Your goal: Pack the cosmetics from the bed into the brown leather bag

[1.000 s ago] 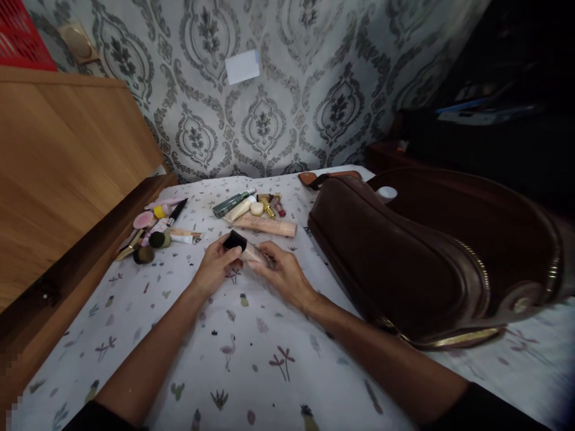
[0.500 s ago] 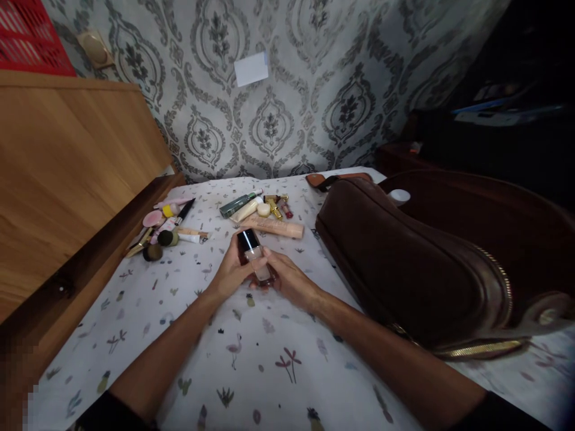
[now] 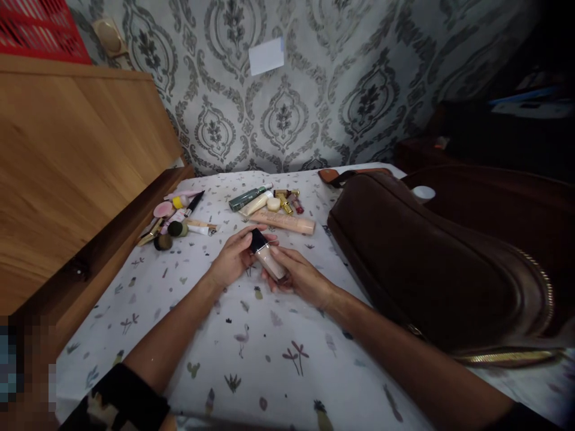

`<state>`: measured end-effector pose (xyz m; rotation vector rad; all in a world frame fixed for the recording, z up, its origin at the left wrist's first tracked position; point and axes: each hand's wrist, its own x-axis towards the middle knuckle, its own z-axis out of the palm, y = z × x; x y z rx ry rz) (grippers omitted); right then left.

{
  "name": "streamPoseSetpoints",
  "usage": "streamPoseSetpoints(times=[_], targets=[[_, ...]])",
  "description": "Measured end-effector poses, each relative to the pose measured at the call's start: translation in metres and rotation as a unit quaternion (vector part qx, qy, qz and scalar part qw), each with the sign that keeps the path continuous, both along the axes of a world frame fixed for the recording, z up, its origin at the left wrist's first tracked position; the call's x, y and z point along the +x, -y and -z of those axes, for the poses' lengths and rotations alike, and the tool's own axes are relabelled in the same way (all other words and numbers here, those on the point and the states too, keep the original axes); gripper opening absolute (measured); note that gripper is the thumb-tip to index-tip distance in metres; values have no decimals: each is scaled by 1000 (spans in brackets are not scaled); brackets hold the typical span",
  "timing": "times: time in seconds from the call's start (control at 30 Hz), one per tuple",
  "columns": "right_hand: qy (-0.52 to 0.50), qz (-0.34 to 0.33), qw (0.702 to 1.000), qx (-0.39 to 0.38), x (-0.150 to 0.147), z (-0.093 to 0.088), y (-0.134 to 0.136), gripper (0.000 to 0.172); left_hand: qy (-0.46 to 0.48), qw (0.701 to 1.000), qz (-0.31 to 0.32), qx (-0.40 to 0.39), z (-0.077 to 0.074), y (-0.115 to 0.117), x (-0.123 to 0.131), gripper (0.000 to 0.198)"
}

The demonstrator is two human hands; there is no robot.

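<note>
A foundation bottle (image 3: pixel 272 264) with a black cap (image 3: pixel 259 240) is tilted over the printed sheet, cap end toward the upper left. My right hand (image 3: pixel 302 274) is closed around its clear lower body. At the cap end, my left hand (image 3: pixel 232 256) is closed with its thumb against the cap; its other fingers are partly hidden behind. Just beyond my hands lies a peach tube (image 3: pixel 283 222). Behind that tube are a green tube (image 3: pixel 249 199), a cream tube (image 3: pixel 256 204), a small round jar (image 3: pixel 273 205) and several gold-coloured small items (image 3: pixel 286 203).
Brushes (image 3: pixel 163 241), a pink compact (image 3: pixel 163 209) and other cosmetics lie at the left, beside a wooden cabinet (image 3: pixel 99 131). A large brown bag (image 3: pixel 413 257) takes up the right side. The patterned wall (image 3: pixel 291 120) stands behind the sheet (image 3: pixel 251 365).
The foundation bottle has tilted further, its base swinging to the right. My left thumb has moved from the bottle's body up to the cap. The whole view has shifted slightly.
</note>
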<state>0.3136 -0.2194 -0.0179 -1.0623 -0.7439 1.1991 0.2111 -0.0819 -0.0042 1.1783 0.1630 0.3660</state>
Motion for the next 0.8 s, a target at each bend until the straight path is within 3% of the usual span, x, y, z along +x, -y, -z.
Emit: streamPoseSetpoints(times=[0.3,0.5,0.8], targets=[[-7,-8,1000,-9,0,0,-1,57,-14,997,-72,5,12,-1,7,58],[-12,-1,1000,-16,0,-1,-2,65,3,998,-57,-18,8,1,6,56],[-22,4,1000,-11,2,-1,0,61,-5,998,-56,-18,8,1,7,52]])
